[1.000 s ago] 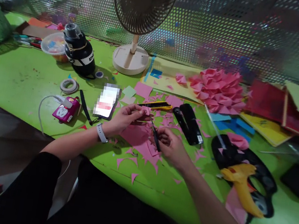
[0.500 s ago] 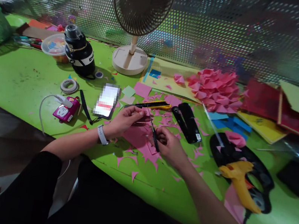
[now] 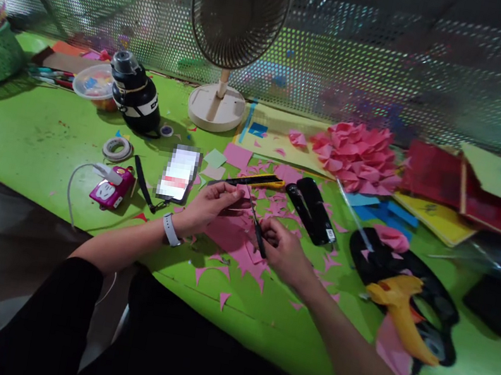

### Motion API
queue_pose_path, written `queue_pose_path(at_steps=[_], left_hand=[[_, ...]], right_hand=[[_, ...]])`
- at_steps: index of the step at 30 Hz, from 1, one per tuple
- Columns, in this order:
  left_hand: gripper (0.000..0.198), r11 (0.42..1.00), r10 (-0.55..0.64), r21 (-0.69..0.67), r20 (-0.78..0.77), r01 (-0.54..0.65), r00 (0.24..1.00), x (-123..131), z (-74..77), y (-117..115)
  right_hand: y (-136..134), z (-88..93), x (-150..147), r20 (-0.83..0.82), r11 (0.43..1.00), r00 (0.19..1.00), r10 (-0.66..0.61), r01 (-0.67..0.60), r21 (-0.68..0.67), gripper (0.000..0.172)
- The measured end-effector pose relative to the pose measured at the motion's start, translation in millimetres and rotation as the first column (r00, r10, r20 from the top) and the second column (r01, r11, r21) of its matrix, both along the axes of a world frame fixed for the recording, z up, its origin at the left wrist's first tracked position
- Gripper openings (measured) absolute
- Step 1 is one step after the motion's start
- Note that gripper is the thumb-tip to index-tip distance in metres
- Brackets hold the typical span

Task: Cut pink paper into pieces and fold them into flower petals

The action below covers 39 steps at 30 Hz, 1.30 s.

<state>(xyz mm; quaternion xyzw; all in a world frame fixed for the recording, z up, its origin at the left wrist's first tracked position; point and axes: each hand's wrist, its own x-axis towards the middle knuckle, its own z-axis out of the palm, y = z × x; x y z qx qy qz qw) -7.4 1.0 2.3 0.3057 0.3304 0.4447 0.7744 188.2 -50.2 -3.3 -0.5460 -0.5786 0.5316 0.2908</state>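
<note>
Over the green table, my left hand (image 3: 212, 208) pinches a small piece of pink paper (image 3: 243, 191) between thumb and fingers. My right hand (image 3: 282, 248) is closed around a pair of scissors (image 3: 258, 233) with dark handles, whose blades point up toward the pink paper. Whether the blades are apart is too fine to tell. Beneath both hands lie a larger pink sheet (image 3: 229, 229) and many pink offcuts (image 3: 260, 271). A yellow-and-black utility knife (image 3: 256, 180) rests just beyond my left fingertips. To the right of it is a black stapler (image 3: 312, 207).
A phone (image 3: 179, 172), a tape roll (image 3: 117, 148) and a pink power adapter (image 3: 111, 186) lie on the left. Behind stand a dark bottle (image 3: 135, 95) and a fan (image 3: 216, 107). A heap of pink paper petals (image 3: 358, 157) and a yellow glue gun (image 3: 403, 309) occupy the right.
The whole view has shifted slightly, with things on the table a little lower in the picture. Both hands keep nearly the same pose around the paper and scissors.
</note>
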Motion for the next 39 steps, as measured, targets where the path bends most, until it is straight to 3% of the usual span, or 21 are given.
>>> queue_pose_path(at_steps=[6,14,30,39], left_hand=[[0.031,1.0,0.004,-0.011,-0.018,-0.004,1.0,0,0.7,1],[0.045,0.998,-0.037,0.055,-0.067,0.041,0.997,-3,6.1,3],[0.043,0.976,-0.095,0.174,-0.208,0.132,0.974,-6,6.5,6],[0.043,0.976,-0.105,0.167,-0.203,0.141,0.973,-8,4.6,8]], right_hand=[[1,-3.9,2,-0.058,1.0,0.998,0.011,-0.01,0.004,0.037],[2,2.9,5,-0.044,1.0,0.999,0.026,-0.025,0.003,0.036],[3,14.7,5,-0.066,0.999,0.998,0.02,-0.022,-0.024,0.047],[4,15.3,7,-0.091,0.999,0.996,0.011,-0.014,-0.031,0.046]])
